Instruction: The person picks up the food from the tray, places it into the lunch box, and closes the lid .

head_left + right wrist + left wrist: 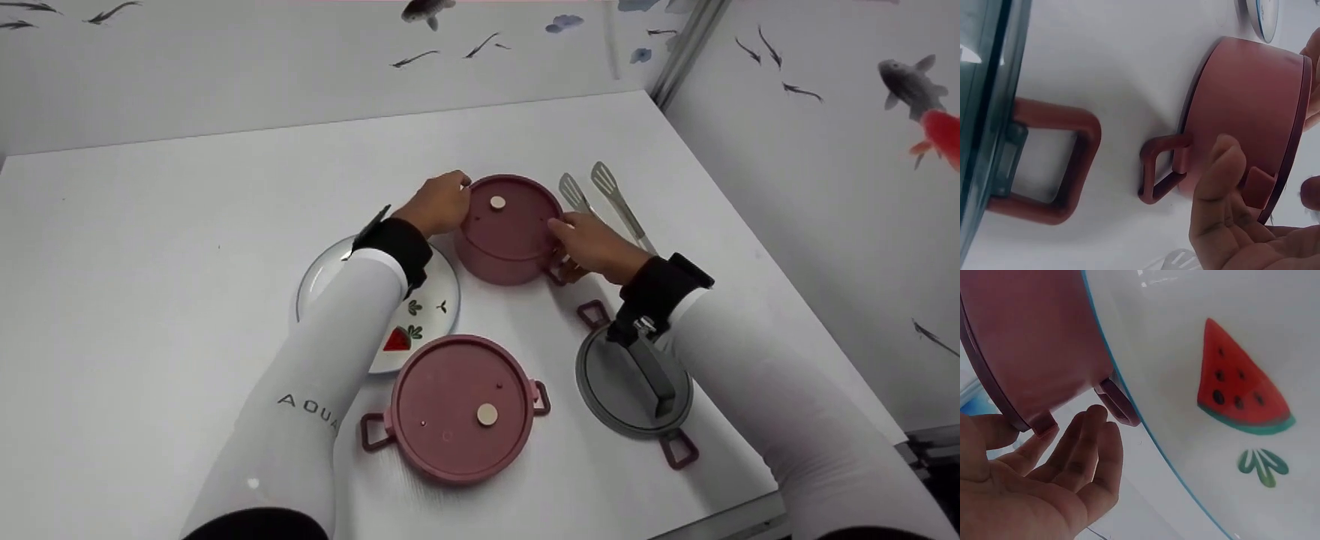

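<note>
A dark-red round pot stands toward the back of the white table, its flat lid on top with a small cream knob. At the lid's left edge, my left hand pinches the rim tab between thumb and forefinger; its other fingers are bent beside the pot wall. My right hand holds the lid's right edge, thumb on top and fingers below near a side tab. Under those fingers, a loop handle sticks out from the pot. Parts of both hands' fingertips are hidden.
Nearer me stands a second dark-red lidded pot with two loop handles. A white plate with fruit pictures lies under my left forearm. On the right are a grey pan with red handles and two slotted turners. Walls rise behind and right.
</note>
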Available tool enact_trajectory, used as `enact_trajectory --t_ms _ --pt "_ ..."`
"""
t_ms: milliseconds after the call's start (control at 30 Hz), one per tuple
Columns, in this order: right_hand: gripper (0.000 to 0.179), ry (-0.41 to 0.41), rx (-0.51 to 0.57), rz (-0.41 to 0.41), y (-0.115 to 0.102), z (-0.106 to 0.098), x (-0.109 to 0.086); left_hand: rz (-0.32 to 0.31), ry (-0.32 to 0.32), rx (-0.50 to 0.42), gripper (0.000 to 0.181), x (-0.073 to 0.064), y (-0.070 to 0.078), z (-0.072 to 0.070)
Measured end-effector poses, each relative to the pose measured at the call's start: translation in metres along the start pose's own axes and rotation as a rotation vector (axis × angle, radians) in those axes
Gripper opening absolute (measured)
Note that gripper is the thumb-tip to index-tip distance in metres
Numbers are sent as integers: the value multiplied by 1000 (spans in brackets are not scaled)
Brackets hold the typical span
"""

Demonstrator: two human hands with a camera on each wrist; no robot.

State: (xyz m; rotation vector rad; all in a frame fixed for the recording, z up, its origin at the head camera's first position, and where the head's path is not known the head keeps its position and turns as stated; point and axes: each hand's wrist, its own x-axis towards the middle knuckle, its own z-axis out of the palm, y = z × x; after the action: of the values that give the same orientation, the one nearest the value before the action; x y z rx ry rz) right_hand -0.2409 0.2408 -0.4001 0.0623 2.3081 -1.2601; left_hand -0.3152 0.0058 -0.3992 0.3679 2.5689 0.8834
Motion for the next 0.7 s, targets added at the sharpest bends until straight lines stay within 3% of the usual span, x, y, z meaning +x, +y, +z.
enact_trajectory --t_ms 200,367,567,700 --pt "40 15 84 6 2 1 4 27 7 23 40 -1 5 3" --pt "42 65 136 -40 1 1 1 57 39 54 38 -8 8 1" --pt "41 167 65 -150 -7 -5 -12 138 110 40 39 -27 13 -8" --pt "39 210 37 -218 -11 -7 -26 156 90 -17 41 -49 16 -16"
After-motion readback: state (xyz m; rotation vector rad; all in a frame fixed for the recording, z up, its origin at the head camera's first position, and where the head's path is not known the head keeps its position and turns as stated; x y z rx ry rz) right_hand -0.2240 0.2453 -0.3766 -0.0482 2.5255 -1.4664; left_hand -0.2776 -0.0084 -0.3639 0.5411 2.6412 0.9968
